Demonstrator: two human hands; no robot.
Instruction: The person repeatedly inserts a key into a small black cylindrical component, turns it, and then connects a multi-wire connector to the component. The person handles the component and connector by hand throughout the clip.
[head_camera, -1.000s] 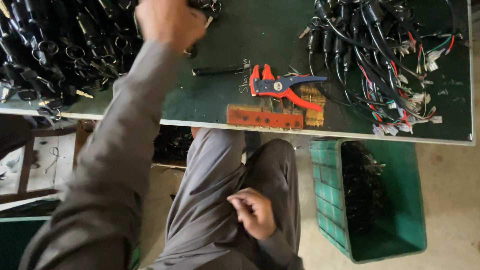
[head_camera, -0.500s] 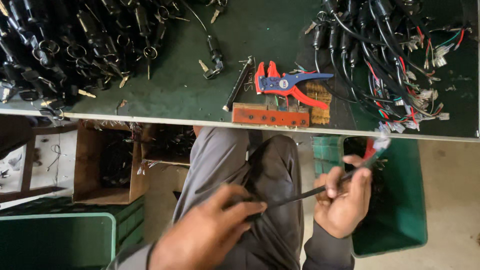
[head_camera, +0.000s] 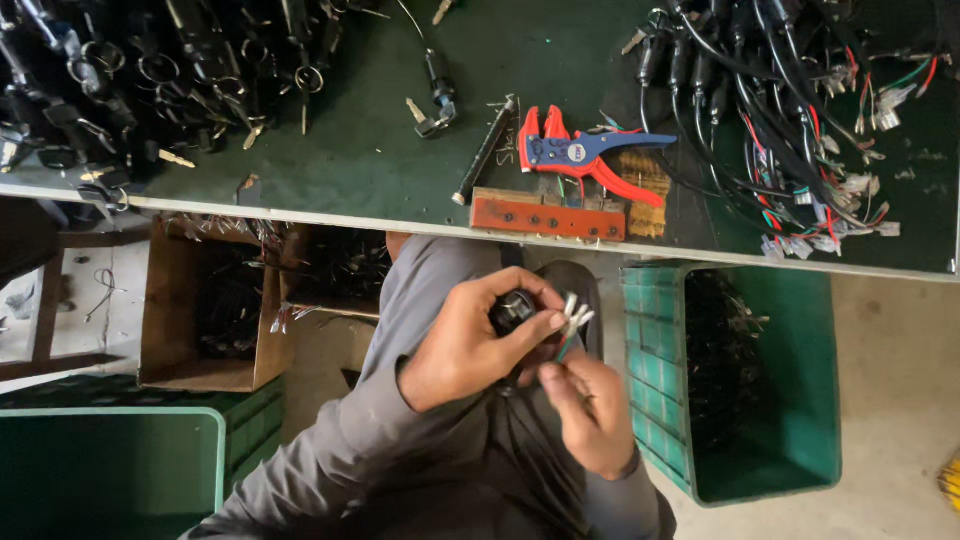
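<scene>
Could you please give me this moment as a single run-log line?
left hand: grips black switch part | right hand: pinches its wire ends | over lap, below green table | wire stripper unused

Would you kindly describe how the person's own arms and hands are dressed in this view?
Both hands, the left hand and the right hand, are bare, with no gloves or rings visible. The left arm wears a long grey sleeve ending at the wrist; little of the right arm shows.

Single head-worn view, looking steeply down past the lap to the floor. Close on both hands at lower centre; desk (head_camera: 400, 190) edge crossing the upper frame, farther off. Green crate (head_camera: 800, 440) at right, cardboard box (head_camera: 170, 300) at left.
</scene>
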